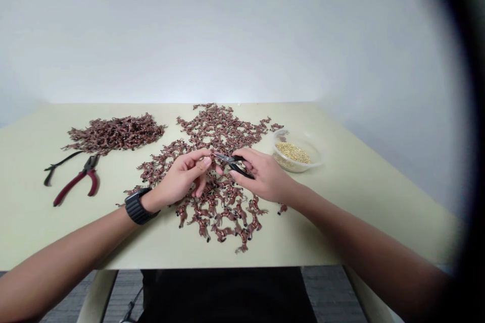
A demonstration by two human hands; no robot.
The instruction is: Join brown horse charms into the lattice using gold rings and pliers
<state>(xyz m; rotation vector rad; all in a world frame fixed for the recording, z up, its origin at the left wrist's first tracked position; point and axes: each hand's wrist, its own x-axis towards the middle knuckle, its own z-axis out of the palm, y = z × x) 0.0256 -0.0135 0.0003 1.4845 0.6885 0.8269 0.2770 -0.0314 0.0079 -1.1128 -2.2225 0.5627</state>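
My right hand (265, 174) is wrapped round small black-handled pliers (226, 158), whose metal jaws point left. At the jaws' tip, my left hand (187, 174) pinches a small brown animal figurine (212, 152) between thumb and fingers. Most of that piece is hidden by the fingers. Under and around both hands lie many brown figurines (222, 133) with dark feet, shaped like reindeer, spread over the pale table (303, 232). To the right of my right hand stands a clear round plastic tub (316, 154) holding tiny gold-coloured metal pieces (292, 152).
A dense heap of similar brown figurines (117, 132) lies at the back left. In front of it are red-handled pliers (78, 180) and a thin black-handled tool (56, 165). A pale wall (189, 30) rises behind the table. One figurine (282, 208) lies apart below my right wrist.
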